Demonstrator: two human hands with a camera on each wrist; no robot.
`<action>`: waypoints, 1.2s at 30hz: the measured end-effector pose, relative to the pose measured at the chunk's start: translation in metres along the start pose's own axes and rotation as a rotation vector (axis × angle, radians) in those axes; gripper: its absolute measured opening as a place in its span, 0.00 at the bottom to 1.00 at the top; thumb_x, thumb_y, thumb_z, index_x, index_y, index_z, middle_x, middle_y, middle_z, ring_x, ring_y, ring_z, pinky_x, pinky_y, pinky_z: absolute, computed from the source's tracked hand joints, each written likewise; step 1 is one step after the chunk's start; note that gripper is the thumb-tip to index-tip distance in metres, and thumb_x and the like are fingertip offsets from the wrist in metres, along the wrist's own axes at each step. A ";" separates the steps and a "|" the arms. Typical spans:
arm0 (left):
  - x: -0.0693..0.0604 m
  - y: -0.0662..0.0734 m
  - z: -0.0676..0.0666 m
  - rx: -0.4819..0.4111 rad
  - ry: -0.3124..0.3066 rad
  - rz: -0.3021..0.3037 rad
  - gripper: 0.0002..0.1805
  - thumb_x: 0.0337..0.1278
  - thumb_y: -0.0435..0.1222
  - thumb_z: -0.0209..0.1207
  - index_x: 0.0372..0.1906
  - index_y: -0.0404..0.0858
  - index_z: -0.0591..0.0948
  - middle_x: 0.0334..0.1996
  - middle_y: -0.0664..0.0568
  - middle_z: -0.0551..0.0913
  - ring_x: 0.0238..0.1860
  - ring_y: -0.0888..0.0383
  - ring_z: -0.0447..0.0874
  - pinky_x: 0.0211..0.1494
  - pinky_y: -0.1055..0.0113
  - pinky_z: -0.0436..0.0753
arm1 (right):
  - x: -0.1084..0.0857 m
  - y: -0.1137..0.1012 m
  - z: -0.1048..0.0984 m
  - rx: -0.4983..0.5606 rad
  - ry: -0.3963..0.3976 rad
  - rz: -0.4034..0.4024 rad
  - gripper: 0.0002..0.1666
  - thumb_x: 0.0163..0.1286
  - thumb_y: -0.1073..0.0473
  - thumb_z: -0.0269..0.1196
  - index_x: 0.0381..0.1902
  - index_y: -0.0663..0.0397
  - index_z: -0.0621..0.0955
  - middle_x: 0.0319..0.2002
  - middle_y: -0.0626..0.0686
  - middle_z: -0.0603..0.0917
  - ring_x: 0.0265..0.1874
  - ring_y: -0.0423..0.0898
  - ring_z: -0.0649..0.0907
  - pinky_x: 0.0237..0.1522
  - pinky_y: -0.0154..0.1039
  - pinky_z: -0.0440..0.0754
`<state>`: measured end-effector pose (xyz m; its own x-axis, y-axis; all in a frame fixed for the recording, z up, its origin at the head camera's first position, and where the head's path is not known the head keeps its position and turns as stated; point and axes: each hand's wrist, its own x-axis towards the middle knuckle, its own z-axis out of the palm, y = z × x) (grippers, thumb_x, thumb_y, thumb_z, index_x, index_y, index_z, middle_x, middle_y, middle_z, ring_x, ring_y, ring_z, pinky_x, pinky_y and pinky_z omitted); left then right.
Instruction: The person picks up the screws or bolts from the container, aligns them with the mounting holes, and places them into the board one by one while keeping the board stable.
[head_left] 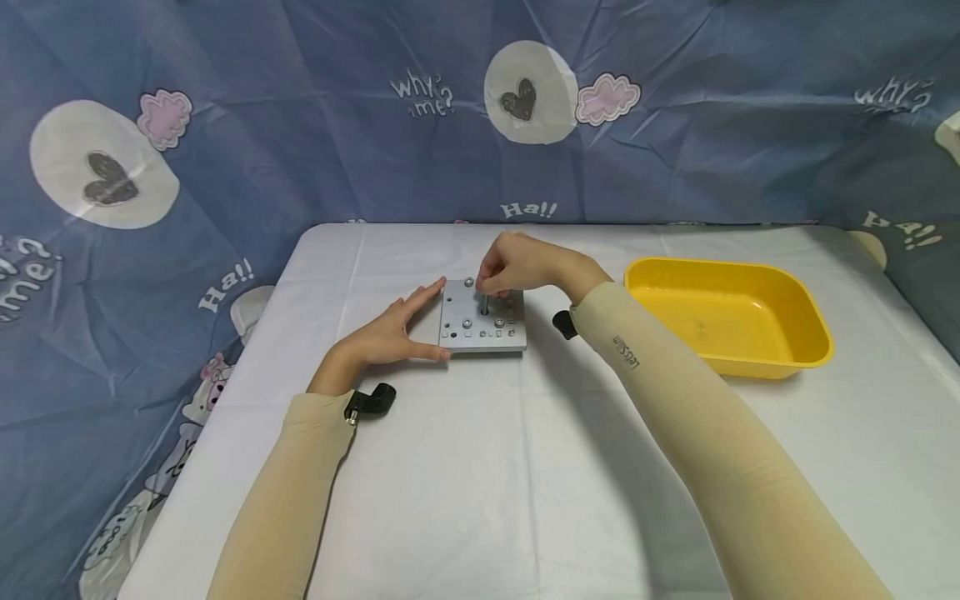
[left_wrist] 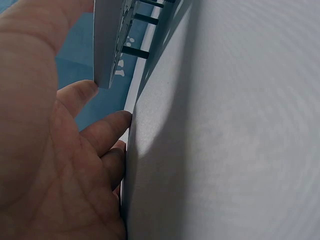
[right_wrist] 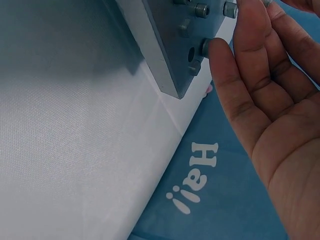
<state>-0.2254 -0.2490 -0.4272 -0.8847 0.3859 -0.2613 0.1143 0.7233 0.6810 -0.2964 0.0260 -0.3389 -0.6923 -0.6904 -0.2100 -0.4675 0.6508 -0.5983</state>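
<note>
A grey metal plate [head_left: 461,312] with several cap screws and holes lies near the far middle of the table in the head view. At its left side my left hand [head_left: 386,333] holds it across the corners, the thumb at the near one and the index finger at the far one. My right hand [head_left: 513,265] pinches a slim metal screw [head_left: 485,302] upright over the plate; its top is hidden by the fingers. In the left wrist view, screw shanks [left_wrist: 135,52] stick out beneath the plate. More screw heads [right_wrist: 202,10] show beside my right fingers.
To the right stands a yellow plastic tub [head_left: 750,367] behind the right forearm. A white cloth [head_left: 450,483] covers the table. Blue printed fabric [head_left: 420,167] hangs behind it. Black wrist-camera mounts [head_left: 372,401] sit at both cuffs.
</note>
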 end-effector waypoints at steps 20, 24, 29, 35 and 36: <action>-0.002 0.003 -0.002 0.006 -0.002 0.014 0.68 0.50 0.57 0.81 0.88 0.70 0.45 0.90 0.48 0.40 0.89 0.33 0.28 0.88 0.31 0.35 | -0.002 -0.002 0.001 0.029 -0.024 0.004 0.11 0.76 0.55 0.66 0.42 0.54 0.92 0.32 0.50 0.91 0.33 0.42 0.86 0.44 0.37 0.83; -0.001 0.003 -0.002 0.005 -0.002 0.021 0.68 0.50 0.57 0.81 0.88 0.70 0.45 0.90 0.48 0.40 0.89 0.34 0.29 0.88 0.32 0.35 | -0.002 -0.002 0.003 0.045 -0.025 -0.011 0.12 0.76 0.55 0.66 0.41 0.55 0.92 0.32 0.51 0.91 0.33 0.42 0.87 0.44 0.36 0.83; 0.000 0.002 -0.001 -0.001 0.000 0.024 0.68 0.50 0.57 0.81 0.88 0.70 0.45 0.90 0.49 0.40 0.89 0.34 0.29 0.88 0.31 0.35 | -0.001 -0.001 0.003 0.041 -0.025 -0.022 0.12 0.76 0.55 0.65 0.40 0.55 0.92 0.31 0.51 0.91 0.32 0.42 0.86 0.43 0.36 0.82; 0.001 0.000 -0.001 -0.005 0.001 0.015 0.68 0.49 0.57 0.81 0.87 0.71 0.45 0.90 0.49 0.40 0.89 0.34 0.28 0.87 0.31 0.35 | -0.005 0.001 0.002 0.021 -0.032 -0.019 0.11 0.77 0.56 0.65 0.40 0.55 0.91 0.30 0.50 0.90 0.32 0.42 0.84 0.43 0.36 0.81; 0.001 0.000 -0.001 -0.005 0.002 0.013 0.68 0.49 0.57 0.81 0.87 0.71 0.45 0.90 0.49 0.40 0.89 0.33 0.28 0.87 0.30 0.35 | -0.006 0.002 0.001 0.014 -0.032 -0.020 0.11 0.77 0.56 0.65 0.40 0.55 0.91 0.30 0.50 0.90 0.32 0.43 0.84 0.43 0.37 0.81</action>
<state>-0.2268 -0.2493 -0.4272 -0.8839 0.3946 -0.2509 0.1238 0.7149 0.6882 -0.2925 0.0313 -0.3397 -0.6651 -0.7129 -0.2223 -0.4727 0.6324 -0.6137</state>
